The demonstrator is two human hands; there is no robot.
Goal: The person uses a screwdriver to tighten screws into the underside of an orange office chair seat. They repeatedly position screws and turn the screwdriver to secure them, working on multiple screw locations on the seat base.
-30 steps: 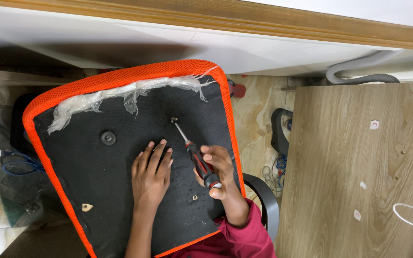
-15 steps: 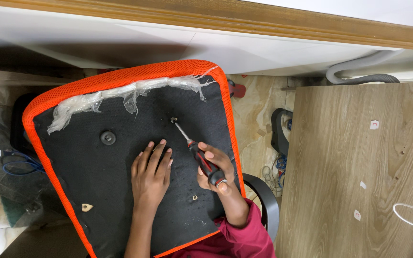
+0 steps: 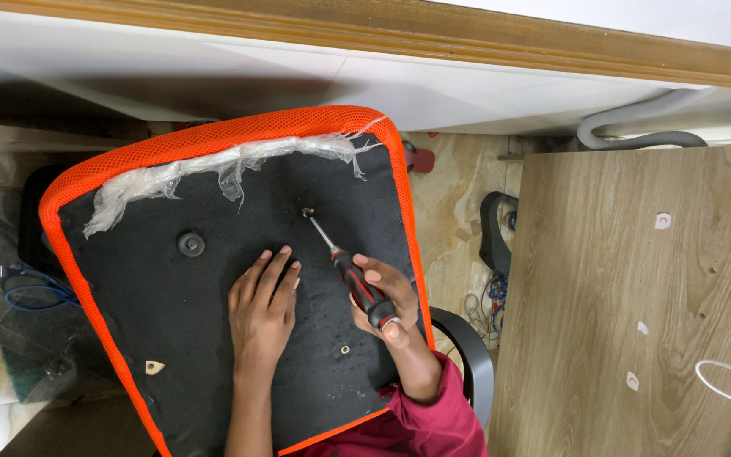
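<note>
1. Head view: an upturned chair seat (image 3: pixel 171 330) lies in the middle of the picture, its black fabric underside facing up and an orange mesh border running round its edge.
2. The left hand (image 3: pixel 262 309) lies flat and released on the black fabric, fingers spread and pointing away from the person, grasping nothing.
3. The right hand (image 3: pixel 387 300) is clenched around the red-and-black handle of a screwdriver (image 3: pixel 350 275), with the thumb pressed at the butt end of the handle.
4. The screwdriver's metal shaft slants up and to the left, and its tip sits on a small screw (image 3: pixel 306 211) in the upper middle of the seat underside.
5. A round black fitting (image 3: pixel 191 245) sits on the fabric to the left of the left hand, well apart from the screwdriver.
6. A strip of torn clear plastic wrap (image 3: pixel 213 165) clings along the far edge of the seat, just inside the orange border.
7. A small hole (image 3: pixel 345 349) shows in the fabric near the right wrist, and a pale triangular tag (image 3: pixel 154 366) lies near the lower left edge.
8. A wooden panel (image 3: pixel 636 296) lies to the right of the seat, and a grey corrugated hose (image 3: pixel 636 127) curves above it by the white wall.
</note>
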